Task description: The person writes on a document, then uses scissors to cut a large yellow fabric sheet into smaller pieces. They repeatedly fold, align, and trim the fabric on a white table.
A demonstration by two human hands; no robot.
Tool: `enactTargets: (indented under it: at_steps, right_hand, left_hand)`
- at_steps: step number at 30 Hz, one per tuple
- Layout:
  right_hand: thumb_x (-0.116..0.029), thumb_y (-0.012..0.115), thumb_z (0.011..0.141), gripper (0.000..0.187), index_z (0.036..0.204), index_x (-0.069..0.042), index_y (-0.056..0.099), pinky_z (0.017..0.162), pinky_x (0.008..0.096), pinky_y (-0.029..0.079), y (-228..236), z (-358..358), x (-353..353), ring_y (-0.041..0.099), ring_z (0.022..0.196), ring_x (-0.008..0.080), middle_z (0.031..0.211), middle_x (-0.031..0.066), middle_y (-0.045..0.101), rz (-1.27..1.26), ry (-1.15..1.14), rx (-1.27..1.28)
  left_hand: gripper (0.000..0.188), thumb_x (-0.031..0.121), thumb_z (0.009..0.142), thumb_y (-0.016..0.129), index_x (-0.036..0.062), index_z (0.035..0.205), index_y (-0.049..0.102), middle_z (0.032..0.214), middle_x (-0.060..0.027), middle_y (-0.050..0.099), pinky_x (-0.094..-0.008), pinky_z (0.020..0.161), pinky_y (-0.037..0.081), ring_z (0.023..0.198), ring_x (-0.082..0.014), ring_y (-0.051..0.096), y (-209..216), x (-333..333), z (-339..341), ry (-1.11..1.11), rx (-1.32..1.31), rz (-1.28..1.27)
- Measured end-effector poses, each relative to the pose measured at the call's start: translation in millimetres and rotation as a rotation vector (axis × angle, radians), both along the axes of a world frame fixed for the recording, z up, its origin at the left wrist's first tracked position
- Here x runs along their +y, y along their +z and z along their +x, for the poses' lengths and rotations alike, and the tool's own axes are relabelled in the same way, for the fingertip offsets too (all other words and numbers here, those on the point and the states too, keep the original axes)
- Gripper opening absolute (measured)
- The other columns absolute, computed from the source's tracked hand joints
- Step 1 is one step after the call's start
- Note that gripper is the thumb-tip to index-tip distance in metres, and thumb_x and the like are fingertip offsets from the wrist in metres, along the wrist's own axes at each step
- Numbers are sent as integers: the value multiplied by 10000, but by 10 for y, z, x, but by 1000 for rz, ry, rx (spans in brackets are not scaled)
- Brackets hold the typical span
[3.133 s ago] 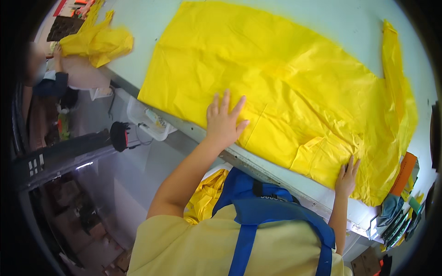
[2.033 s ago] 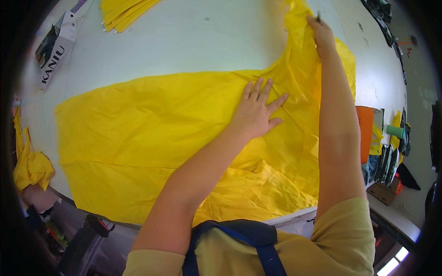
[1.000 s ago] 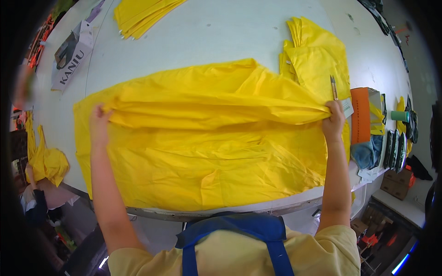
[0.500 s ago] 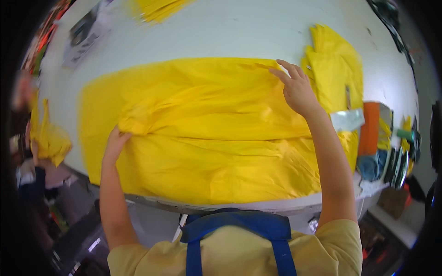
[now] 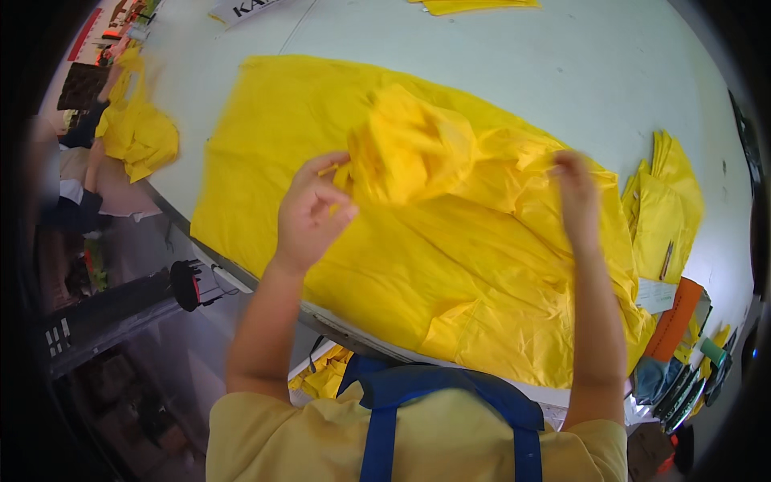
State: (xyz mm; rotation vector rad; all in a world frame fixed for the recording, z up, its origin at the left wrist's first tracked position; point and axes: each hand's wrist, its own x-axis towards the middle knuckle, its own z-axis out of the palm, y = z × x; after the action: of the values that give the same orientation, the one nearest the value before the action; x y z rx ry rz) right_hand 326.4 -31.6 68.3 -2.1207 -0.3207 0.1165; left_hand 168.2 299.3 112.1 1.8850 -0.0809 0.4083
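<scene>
A large sheet of thin, shiny yellow fabric lies across the white table, wrinkled toward the right. Part of it is lifted into a loose, blurred bunch above the middle. Beside the left side of that bunch is my left hand, its thumb and fingers apart and curved, fingertips touching or nearly touching the fabric. My right hand is over the right part of the sheet, fingers bent toward its far edge. Motion smears those fingers, and whether they grip the fabric does not show.
Folded yellow pieces lie at the right with a pen on top. Nearby are an orange panel and a green roll. Another person at far left handles a yellow piece. Yellow fabric shows below the table edge.
The view has turned, so the sheet appears slanted. A section of fabric has risen into a bunch. My left hand has moved inward beside it; my right hand's fingers are now more bent.
</scene>
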Motion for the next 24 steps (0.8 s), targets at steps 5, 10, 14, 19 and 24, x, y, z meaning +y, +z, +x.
enactTargets:
  at_steps: [5,10,14,19,24]
  right_hand:
    - [-325,679,827,683,1311,21,344,896,319,440,364,-770,773,526,1080,212,1208,114,515,1116,154,923]
    - [-55,757,698,594,1174,-26,404,902,317,443,565,-987,684,538,1039,191,1152,100,532,912,211,803]
    - [1,706,703,394,1000,-61,454,749,286,485,553,-1056,556,572,888,150,984,69,579,441,216,387]
    - [1,666,724,232,777,-55,448,496,281,414,460,-1007,566,491,560,117,673,25,531,209,-236,109]
    - [-1,654,746,148,781,-48,519,560,271,427,611,-1309,511,535,628,182,676,85,531,124,-63,-44]
  left_hand:
    - [405,124,729,741,66,1060,514,1244,-162,459,-320,903,397,1090,-239,501,-168,-256,-199,-432,-1,-433]
    - [733,183,741,760,54,1324,334,1162,-119,488,-284,836,416,972,-157,517,163,-801,-235,-239,500,-975]
    - [693,208,781,732,67,1337,343,1052,-77,537,-311,696,456,815,-153,537,413,-1006,-103,-247,530,-764]
    - [296,58,786,639,86,1080,626,905,-106,564,-306,721,476,782,-235,579,357,-1187,-347,-387,7,462]
    - [25,55,801,571,38,818,563,784,-140,526,-398,615,470,731,-327,562,65,-824,-35,186,64,634]
